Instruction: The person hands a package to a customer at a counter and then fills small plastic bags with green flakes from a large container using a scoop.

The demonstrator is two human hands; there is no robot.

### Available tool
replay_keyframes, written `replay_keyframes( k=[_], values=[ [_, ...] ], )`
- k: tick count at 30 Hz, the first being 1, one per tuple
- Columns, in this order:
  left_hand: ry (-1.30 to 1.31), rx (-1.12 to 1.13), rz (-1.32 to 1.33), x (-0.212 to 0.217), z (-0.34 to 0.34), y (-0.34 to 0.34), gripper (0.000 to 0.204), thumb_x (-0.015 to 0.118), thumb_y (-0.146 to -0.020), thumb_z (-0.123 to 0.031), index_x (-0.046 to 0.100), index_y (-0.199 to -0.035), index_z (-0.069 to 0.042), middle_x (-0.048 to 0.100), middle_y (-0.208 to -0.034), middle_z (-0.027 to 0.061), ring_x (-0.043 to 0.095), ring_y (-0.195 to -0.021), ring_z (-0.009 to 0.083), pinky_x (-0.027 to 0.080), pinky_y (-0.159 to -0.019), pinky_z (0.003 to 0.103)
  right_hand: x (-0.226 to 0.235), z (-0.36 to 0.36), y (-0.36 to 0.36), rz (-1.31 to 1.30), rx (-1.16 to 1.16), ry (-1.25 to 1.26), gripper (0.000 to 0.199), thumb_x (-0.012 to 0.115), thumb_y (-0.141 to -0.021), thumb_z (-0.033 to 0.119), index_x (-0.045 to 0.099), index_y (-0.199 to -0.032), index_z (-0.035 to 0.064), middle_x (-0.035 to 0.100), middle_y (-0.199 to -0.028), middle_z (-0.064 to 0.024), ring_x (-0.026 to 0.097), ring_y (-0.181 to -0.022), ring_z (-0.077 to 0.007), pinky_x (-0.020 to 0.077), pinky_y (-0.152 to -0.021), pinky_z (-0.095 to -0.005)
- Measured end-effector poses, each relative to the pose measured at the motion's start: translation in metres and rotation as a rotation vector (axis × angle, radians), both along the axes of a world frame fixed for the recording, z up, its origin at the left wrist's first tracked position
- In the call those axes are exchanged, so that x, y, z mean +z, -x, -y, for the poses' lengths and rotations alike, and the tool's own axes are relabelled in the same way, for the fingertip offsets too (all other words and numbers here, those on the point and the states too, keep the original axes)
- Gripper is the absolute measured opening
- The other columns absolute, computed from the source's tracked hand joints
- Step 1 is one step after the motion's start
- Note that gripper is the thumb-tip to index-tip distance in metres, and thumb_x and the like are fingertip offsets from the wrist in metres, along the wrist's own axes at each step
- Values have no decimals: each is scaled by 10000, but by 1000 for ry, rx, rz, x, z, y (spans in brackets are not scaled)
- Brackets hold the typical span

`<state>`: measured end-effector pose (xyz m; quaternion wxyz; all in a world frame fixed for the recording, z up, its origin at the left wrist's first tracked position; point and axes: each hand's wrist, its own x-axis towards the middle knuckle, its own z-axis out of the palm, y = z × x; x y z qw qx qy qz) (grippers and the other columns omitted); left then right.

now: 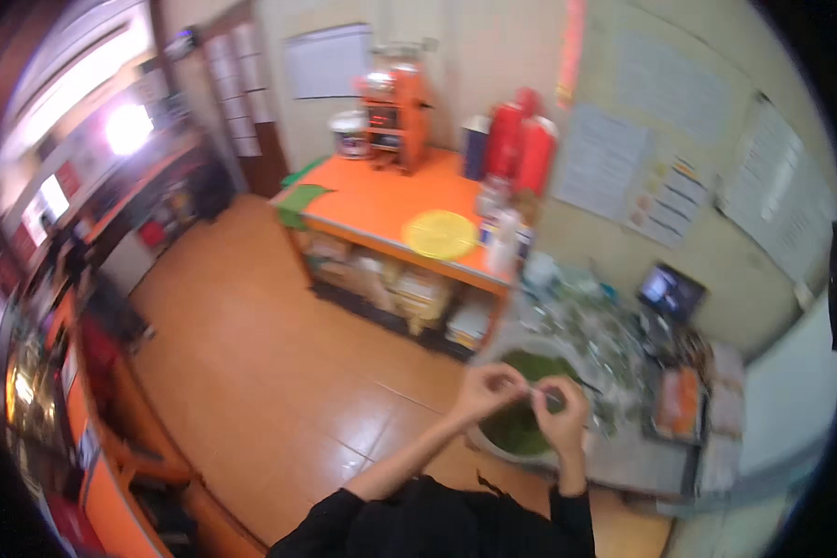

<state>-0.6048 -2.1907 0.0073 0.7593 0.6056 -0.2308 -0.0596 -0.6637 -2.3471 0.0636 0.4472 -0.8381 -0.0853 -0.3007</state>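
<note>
My left hand (486, 391) and my right hand (562, 415) meet above a large round pale basin (489, 450) holding a mass of green leaves (514, 424). Both hands are closed, thumbs and fingers pinched close together. Whatever lies between the fingertips is too small and blurred to make out. On the grey table (637, 456) just right of the basin lies a clear plastic sheet or bag (581, 321) with green bits about it.
A dark tray (679, 409) with an orange thing stands at the table's right, below a small screen (671, 291). Further off is an orange table (372, 200) with a yellow round lid (440, 234) and red containers (521, 144). Tiled floor (251, 307) stretches left.
</note>
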Motion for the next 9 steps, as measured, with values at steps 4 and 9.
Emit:
replay_keyframes(
  k=[4,9],
  values=[
    [-59,-36,44,3,31,3,179,757,-806,-236,707,-834,-65,668,-742,-6,573,-695,41,467,-637,219,-6,22,13,-65,-50,54,74,656,-734,46,607,-789,38,624,-781,-107,586,-753,-303,439,-748,-385],
    [-67,-77,13,8,20,4,91,757,-755,-123,721,-809,-61,656,-694,-22,535,-642,24,442,-601,224,-15,21,7,-108,-49,187,81,641,-753,52,581,-796,20,602,-776,-118,594,-743,-264,449,-768,-390]
  ],
)
